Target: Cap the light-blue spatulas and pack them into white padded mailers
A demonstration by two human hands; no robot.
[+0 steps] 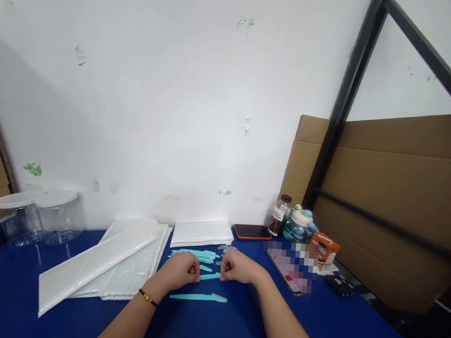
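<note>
A turquoise eyebrow razor [211,276] spans the gap between my two hands, just over the blue table. My left hand [181,271] pinches its handle end, thumb against fingers. At the blade end, my right hand [239,266] is closed in a pinch; whether it also grips a small cap is too small to tell. Nearer me another turquoise razor [199,296] lies flat, blade end to the right. Behind my hands is a pile of several razors [195,254]. Small translucent caps [227,249] lie beside that pile, partly hidden by my right hand.
White plastic packets [124,265] lie at left, with a white stack [202,233] against the wall. Two clear lidded jars [58,221] stand far left. On the right are an orange-edged phone [252,232], a brown-capped bottle [280,216], a blue drink bottle [299,226] and an orange box [323,249].
</note>
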